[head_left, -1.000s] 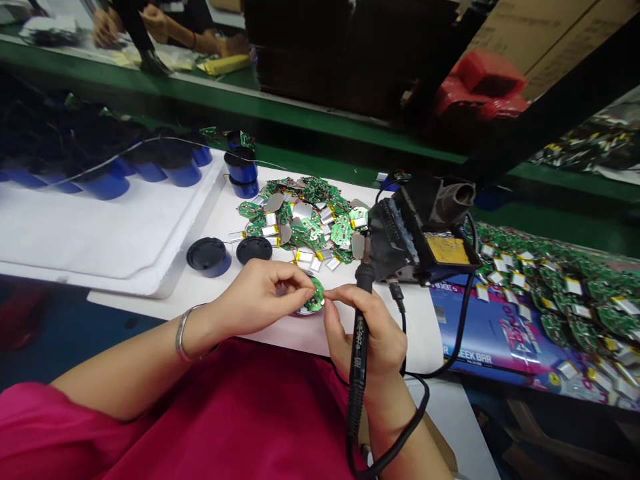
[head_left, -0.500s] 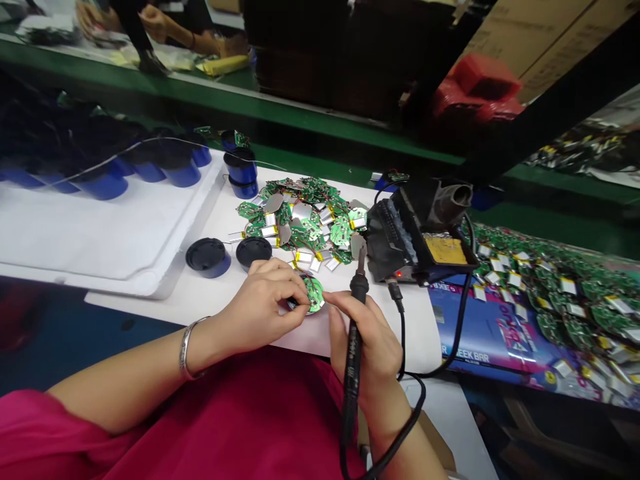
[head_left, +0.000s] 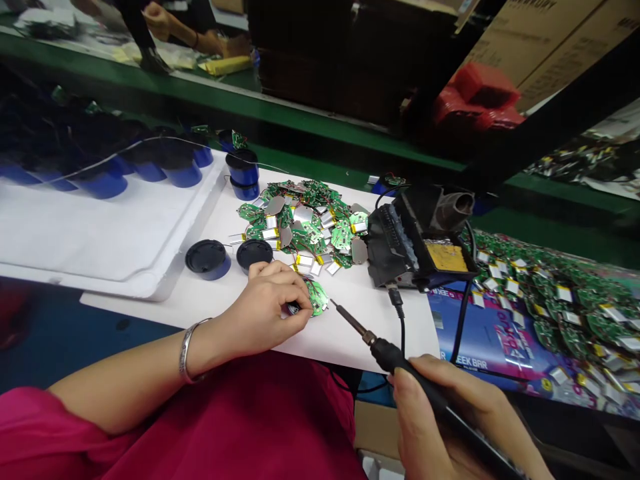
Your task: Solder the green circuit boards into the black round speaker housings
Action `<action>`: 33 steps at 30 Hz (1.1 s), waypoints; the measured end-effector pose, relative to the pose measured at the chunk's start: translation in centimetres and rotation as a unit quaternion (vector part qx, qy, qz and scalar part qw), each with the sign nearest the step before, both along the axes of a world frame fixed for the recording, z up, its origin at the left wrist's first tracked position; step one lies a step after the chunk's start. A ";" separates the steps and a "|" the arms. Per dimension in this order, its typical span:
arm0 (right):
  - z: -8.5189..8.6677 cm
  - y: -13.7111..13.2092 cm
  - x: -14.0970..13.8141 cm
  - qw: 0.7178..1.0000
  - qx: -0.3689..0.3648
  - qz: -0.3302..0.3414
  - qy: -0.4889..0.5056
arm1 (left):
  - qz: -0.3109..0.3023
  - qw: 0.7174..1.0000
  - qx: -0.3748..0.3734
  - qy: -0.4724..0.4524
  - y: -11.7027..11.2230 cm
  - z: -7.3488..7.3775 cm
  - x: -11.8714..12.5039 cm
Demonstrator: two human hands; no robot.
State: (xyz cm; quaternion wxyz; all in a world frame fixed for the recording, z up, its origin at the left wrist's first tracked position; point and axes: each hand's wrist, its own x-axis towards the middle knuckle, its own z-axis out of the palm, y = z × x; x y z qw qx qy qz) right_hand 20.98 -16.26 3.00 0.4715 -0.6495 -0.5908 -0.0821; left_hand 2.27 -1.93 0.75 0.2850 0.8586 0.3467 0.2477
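Observation:
My left hand is closed at the left edge of a round green circuit board, its thumb and fingertips pinched together there. A small dark part shows under those fingers, but what it is I cannot make out. In my right hand is a soldering iron, gripped by its black handle. Its bare tip points up and left, just short of the board's right edge. Two round black-topped blue cups, a left one and a right one, stand beyond my left hand.
Behind the board lies a heap of circuit boards with small silver batteries. A black soldering station with a yellow sponge stands to the right, more boards beyond it. A white foam tray holds blue cups. A co-worker's hand shows across the bench.
My right hand has moved down and right and swung the soldering iron from upright to slanting, its tip now beside the board. My left hand has stayed at the board.

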 end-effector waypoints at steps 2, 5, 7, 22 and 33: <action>0.3 -0.1 0.1 0.999 -0.016 0.033 -0.007 | -0.002 1.000 -0.001 0.002 0.0 0.0 0.0; 0.7 0.5 -0.4 0.996 -0.016 0.089 -0.009 | 0.000 1.000 0.001 0.008 -0.1 0.0 0.0; 0.7 0.9 -1.3 0.998 0.014 0.063 0.011 | 0.002 1.000 0.001 0.010 -0.1 0.1 0.1; 0.5 0.7 -0.1 0.978 -0.087 0.189 -0.010 | 0.001 0.998 0.016 0.053 0.0 0.8 0.6; 1.0 1.2 -1.4 0.987 -0.085 0.138 -0.013 | -0.011 0.997 0.029 0.074 0.3 0.8 0.8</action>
